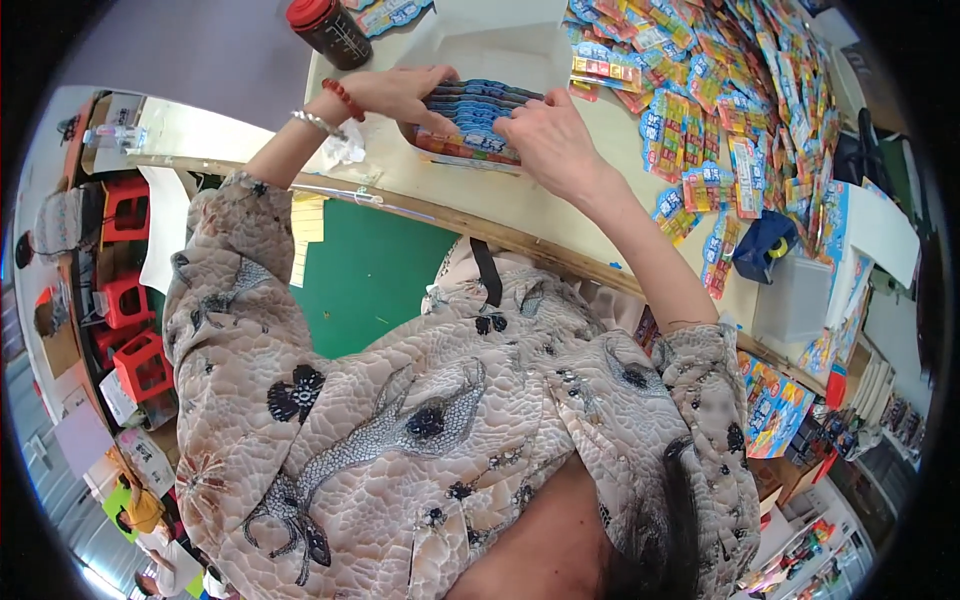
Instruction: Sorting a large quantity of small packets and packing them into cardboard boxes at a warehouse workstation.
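Between the hands, the row of flat, blue-topped, multicoloured blister packets (480,112) stood in the translucent white plastic tub (510,50), toward its near side. The packets were ranked one behind another; each top edge ran left to right, while the row itself ran from the tub's near wall toward its far wall.

The bare left hand (400,95), with a red bead bracelet (343,100) at the wrist, was positioned at the tub's left side. Its thumb and fingers were spread apart, bracketing the row's left end; whether they pressed on the packets could not be told. The bare right hand (548,143) was positioned at the tub's right side, fingers bent, fingertips at the row's right end; whether they pinched a packet could not be told. Neither hand was clearly nearer: one was located at each end.

Surroundings, left to right: a black shaker bottle with a red lid (335,38) stood beyond the tub's left side. A crumpled white tissue (345,145) lay left of the tub. A broad heap of loose multicoloured packets (690,110) spread right of the tub, bounding the working space there. A dark-blue tape dispenser (765,245) sat farther right of the tub and nearer the table's front edge.
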`<state>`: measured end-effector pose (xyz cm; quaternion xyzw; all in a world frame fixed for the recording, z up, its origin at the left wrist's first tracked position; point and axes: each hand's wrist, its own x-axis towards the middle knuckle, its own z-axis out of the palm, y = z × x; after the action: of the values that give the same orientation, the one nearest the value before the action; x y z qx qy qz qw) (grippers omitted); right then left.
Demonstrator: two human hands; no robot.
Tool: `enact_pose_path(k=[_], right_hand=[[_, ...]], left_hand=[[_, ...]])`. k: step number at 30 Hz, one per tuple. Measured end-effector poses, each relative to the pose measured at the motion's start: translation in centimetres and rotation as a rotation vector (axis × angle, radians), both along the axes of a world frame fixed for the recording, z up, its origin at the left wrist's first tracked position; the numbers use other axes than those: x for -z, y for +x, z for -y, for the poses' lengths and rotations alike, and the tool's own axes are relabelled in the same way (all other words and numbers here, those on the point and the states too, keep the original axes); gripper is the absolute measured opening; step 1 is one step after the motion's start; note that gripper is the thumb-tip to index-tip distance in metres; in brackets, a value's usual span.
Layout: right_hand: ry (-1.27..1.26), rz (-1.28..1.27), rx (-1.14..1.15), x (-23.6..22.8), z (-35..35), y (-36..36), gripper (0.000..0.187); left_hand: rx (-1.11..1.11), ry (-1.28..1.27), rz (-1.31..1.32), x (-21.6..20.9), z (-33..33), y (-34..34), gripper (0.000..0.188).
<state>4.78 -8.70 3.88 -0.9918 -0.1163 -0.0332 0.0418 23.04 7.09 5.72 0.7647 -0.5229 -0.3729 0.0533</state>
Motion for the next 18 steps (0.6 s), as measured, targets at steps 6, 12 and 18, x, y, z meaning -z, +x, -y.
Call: enact_pose_path(k=[6,12,18], right_hand=[[-0.009,0.069,-0.047,0.3,-0.3,1.1,0.013],[-0.041,-0.11,-0.019,0.2,-0.8,0.6,0.011],[0.246,0.294,0.192,1.5,0.0,-2.2,0.016]], left_hand=[[0.111,0.001,0.016,0.9,1.3,1.8,0.088],[0.22,0.106,0.284,1.1,2.4,-0.2,0.097],[0.19,-0.195,0.262,3.6,-0.2,-0.4,0.121]])
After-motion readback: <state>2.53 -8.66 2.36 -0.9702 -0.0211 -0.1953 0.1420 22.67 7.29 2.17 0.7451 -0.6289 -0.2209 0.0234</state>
